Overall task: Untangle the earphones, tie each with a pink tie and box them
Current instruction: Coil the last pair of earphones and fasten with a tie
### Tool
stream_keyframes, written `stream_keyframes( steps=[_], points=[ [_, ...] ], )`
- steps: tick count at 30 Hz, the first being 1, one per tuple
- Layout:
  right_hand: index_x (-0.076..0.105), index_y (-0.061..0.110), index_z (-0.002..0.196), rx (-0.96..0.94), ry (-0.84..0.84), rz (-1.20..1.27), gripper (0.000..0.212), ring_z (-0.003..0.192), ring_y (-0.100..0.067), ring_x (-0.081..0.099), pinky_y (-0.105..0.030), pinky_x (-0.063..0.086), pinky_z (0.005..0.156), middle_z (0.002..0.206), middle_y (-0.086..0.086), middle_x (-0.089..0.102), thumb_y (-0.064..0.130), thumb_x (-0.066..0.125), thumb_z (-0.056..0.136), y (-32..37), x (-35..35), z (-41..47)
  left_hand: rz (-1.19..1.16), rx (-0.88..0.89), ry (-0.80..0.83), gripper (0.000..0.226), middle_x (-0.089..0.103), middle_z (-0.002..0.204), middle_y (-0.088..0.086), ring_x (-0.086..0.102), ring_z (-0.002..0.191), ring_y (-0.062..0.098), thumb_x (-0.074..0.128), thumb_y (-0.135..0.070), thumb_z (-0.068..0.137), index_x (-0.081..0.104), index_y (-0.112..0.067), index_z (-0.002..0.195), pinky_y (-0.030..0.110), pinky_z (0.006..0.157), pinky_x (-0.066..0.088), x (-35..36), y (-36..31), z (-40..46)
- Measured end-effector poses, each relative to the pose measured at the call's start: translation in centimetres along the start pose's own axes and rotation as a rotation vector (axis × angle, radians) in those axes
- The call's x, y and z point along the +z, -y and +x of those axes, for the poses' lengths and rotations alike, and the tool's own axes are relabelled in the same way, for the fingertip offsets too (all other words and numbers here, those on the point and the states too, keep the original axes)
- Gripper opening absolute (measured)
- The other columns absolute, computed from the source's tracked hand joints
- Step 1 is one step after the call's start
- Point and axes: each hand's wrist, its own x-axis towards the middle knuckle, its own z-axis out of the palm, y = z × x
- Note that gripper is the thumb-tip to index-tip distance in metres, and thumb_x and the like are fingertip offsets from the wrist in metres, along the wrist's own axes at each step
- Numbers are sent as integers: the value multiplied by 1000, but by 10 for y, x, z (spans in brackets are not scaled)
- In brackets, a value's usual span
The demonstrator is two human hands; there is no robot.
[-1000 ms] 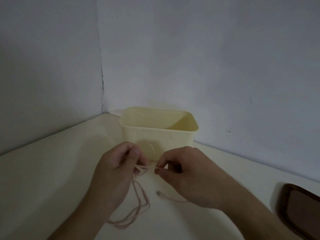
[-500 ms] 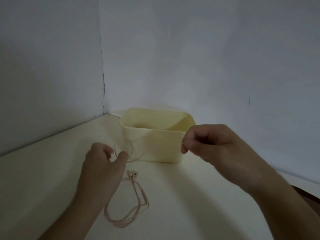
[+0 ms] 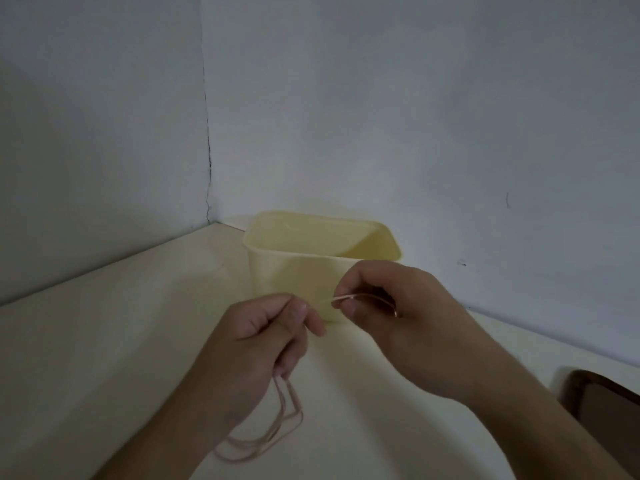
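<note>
Fingers (image 3: 349,308) of the right hand (image 3: 408,317) pinch a short length of pink earphone cord (image 3: 346,298) between thumb and forefinger, just in front of an open cream-yellow box (image 3: 287,268) set in the corner of a pale surface (image 3: 104,341). Close beside it, the left hand (image 3: 256,344) curls around the same cord, thumb pressed toward the forefinger, with a thin strand running across the small gap between the two hands. Below the left hand, the rest of the cord (image 3: 277,431) hangs down and lies in several loose loops on the surface, partly hidden behind the left wrist. A small glint shows at the right palm, where the cord curves back under the fingers; whether that is an earbud or a plug cannot be told in the dim light. Both forearms reach in from the bottom edge of the view. At the right edge, a dark brown lid (image 3: 602,407) with a pale rim lies flat on the surface, well apart from the hands. Grey walls (image 3: 415,116) meet in a corner behind the box.
</note>
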Motion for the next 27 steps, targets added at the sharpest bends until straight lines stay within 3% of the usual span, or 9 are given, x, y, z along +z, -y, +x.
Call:
stream_keyframes(
  steps=[3, 5, 8, 13, 15, 17, 20, 24, 27],
  points=[
    [73, 25, 80, 93, -29, 21, 21, 54, -2, 52, -12, 40, 55, 60, 16, 60, 28, 67, 100, -2, -8, 1, 142, 41, -194, 28, 51, 55, -3, 45, 55, 15, 56, -32, 97, 75, -22, 78, 27, 57, 39, -3, 1, 3],
    [76, 22, 78, 147, -34, 103, 26, 48, -2, 50, -13, 38, 52, 54, 11, 60, 27, 64, 101, 1, -11, -1, 333, 101, -313, 17, 66, 75, -10, 59, 71, 6, 66, -30, 99, 74, -32, 85, 16, 66, 46, -4, 4, 3],
    [74, 20, 78, 160, -117, 141, 32, 46, -4, 54, -18, 42, 55, 56, 3, 66, 29, 59, 104, 4, -3, -2, 658, 293, -494, 13, 58, 102, -20, 58, 99, 7, 69, -34, 92, 62, -34, 102, 17, 87, 43, -4, 3, -1],
    [66, 22, 77, 136, -394, -28, 29, 55, -6, 60, -24, 45, 54, 57, 15, 64, 34, 57, 102, 4, 19, -1, 796, 592, -363, 25, 52, 70, -11, 53, 68, 12, 66, -27, 97, 64, -19, 73, 27, 64, 45, 3, -6, -11],
    [59, 24, 76, 102, -426, -80, 28, 57, -10, 58, -27, 43, 53, 59, 14, 61, 39, 56, 101, 6, 27, -3, 645, 435, -255, 35, 62, 66, -7, 58, 60, 15, 60, -41, 100, 72, -20, 76, 31, 57, 49, 6, -4, -12],
    [52, 28, 79, 56, -394, -141, 27, 56, -13, 57, -31, 47, 54, 58, 12, 60, 47, 51, 99, 11, 36, -7, 327, 150, -144, 36, 77, 83, -3, 71, 69, 17, 55, -52, 98, 81, -26, 94, 29, 63, 57, 12, -7, -13],
    [42, 29, 82, -20, -257, -265, 28, 64, -22, 63, -41, 50, 57, 68, 5, 65, 52, 38, 97, 16, 51, -12, -2, -14, -55, 31, 81, 92, 5, 78, 87, 18, 57, -34, 105, 83, -19, 97, 26, 74, 61, 16, -16, -9],
    [57, 28, 90, -79, -100, -403, 37, 72, -18, 67, -38, 55, 64, 80, 7, 72, 57, 34, 91, 19, 50, -14, 39, -45, -112, 33, 70, 66, 4, 66, 62, 11, 55, -8, 103, 76, -5, 78, 24, 61, 54, 14, -15, -6],
    [67, 31, 95, -118, -236, -382, 30, 77, -15, 67, -39, 58, 70, 86, 11, 71, 44, 40, 92, 11, 36, -11, -63, -150, -146, 31, 67, 63, 15, 65, 51, 23, 51, -3, 106, 69, 8, 84, 30, 48, 55, 12, -9, -3]
  ],
)
